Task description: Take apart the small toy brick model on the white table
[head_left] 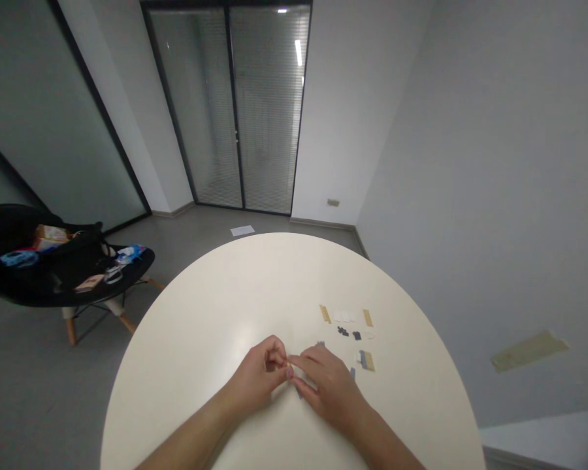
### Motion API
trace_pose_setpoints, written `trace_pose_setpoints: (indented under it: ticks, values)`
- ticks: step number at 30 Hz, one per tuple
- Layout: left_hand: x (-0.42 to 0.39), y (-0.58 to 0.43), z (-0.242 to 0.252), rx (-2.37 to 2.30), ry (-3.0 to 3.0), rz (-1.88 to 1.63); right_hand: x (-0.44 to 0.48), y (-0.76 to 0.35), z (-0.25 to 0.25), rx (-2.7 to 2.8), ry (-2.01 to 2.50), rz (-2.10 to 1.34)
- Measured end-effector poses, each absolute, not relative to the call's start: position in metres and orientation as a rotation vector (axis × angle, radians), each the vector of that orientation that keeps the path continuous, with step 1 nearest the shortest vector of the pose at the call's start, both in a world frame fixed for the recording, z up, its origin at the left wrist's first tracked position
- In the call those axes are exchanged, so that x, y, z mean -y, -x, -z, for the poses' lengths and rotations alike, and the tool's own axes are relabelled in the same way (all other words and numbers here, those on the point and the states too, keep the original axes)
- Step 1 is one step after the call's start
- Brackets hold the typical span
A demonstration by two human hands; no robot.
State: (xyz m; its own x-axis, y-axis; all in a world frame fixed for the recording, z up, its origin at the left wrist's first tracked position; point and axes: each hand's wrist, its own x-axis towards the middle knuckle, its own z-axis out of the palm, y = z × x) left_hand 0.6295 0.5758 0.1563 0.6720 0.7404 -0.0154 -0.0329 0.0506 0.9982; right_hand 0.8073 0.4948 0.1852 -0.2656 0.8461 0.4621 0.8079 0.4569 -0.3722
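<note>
My left hand point(263, 372) and my right hand point(326, 385) meet fingertip to fingertip low over the round white table point(215, 300). Both are closed in a pinch; whatever lies between the fingertips is too small and too covered to name. Partly hidden by my right hand are small grey pieces point(353, 373). Just right of that hand lies a tan and grey piece point(367, 360). Farther back are two tan strips point(325, 314), pale flat pieces point(344, 316), a cluster of small dark pieces point(343, 331) and another dark piece point(357, 335).
A black chair point(78, 294) at the left holds a bag and several small items. Beyond the table are a glass door point(264, 117) and a white sheet point(242, 230) on the floor. The right wall point(494, 196) bears a strip of tape point(529, 350).
</note>
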Motion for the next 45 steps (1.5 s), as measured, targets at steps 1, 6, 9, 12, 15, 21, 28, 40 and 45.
trace_pose_setpoints:
  ticks: [1,6,9,12,15,21,28,40,45]
  values:
    - [-0.575,-0.63,-0.157,-0.638,-1.409,-0.646,-0.495,-0.807,-0.185,2.103,1.379,-0.09]
    - [-0.574,-0.63,-0.162,-0.649,-1.425,-0.622,-0.495,-0.807,-0.186,2.11,1.367,-0.116]
    - [-0.573,-0.63,-0.165,-0.65,-1.422,-0.615,-0.496,-0.807,-0.185,2.096,1.366,-0.111]
    - [-0.573,-0.63,-0.167,-0.628,-1.408,-0.616,-0.496,-0.808,-0.183,2.063,1.371,-0.099]
    - [-0.573,-0.629,-0.167,-0.615,-1.41,-0.619,-0.496,-0.809,-0.182,2.015,1.379,-0.075]
    - [-0.573,-0.629,-0.166,-0.598,-1.383,-0.619,-0.497,-0.81,-0.18,1.998,1.362,-0.063]
    - [-0.573,-0.63,-0.164,-0.589,-1.367,-0.631,-0.497,-0.81,-0.178,2.021,1.354,-0.072]
    - [-0.574,-0.63,-0.165,-0.615,-1.396,-0.632,-0.496,-0.809,-0.18,2.021,1.358,-0.096]
    - [-0.574,-0.63,-0.162,-0.616,-1.393,-0.632,-0.496,-0.81,-0.178,2.028,1.363,-0.11]
